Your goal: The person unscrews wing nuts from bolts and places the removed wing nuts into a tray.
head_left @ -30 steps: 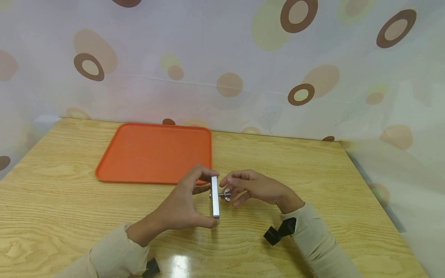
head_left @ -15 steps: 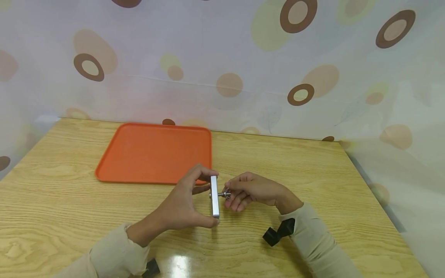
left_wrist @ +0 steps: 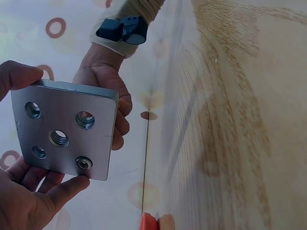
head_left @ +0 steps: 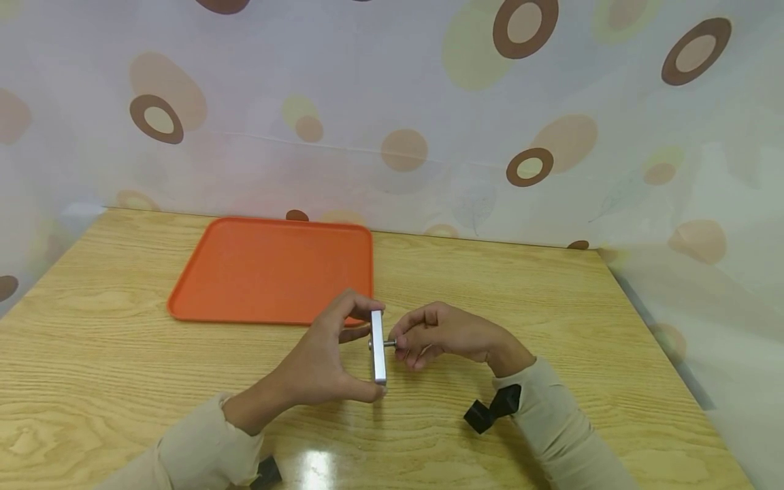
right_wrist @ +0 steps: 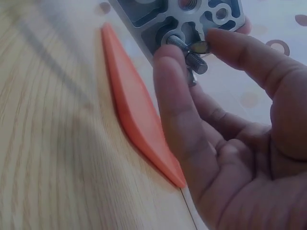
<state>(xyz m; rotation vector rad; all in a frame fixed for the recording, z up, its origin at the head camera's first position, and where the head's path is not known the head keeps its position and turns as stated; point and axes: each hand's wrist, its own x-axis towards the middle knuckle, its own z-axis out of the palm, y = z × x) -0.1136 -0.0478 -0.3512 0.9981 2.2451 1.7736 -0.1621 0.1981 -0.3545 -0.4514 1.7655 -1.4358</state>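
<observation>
My left hand grips a square silver metal plate by opposite edges and holds it upright above the table. In the left wrist view its flat face shows several holes, and a hex-socket bolt head sits in one corner hole. The threaded bolt sticks out of the plate's recessed, ribbed side toward my right hand. On that bolt is a wing nut, with the thumb and fingers of my right hand pinching it near the bolt's free end. In the head view those fingers hide the nut.
An orange tray lies on the wood-grain table behind my left hand. A patterned sheet hangs behind the table and along its right side. Black wrist cameras are strapped over the sleeves.
My right hand's fingers have closed in from loosely around the wing nut to pinching it, and they now cover it in the head view. The left hand and plate have stayed still.
</observation>
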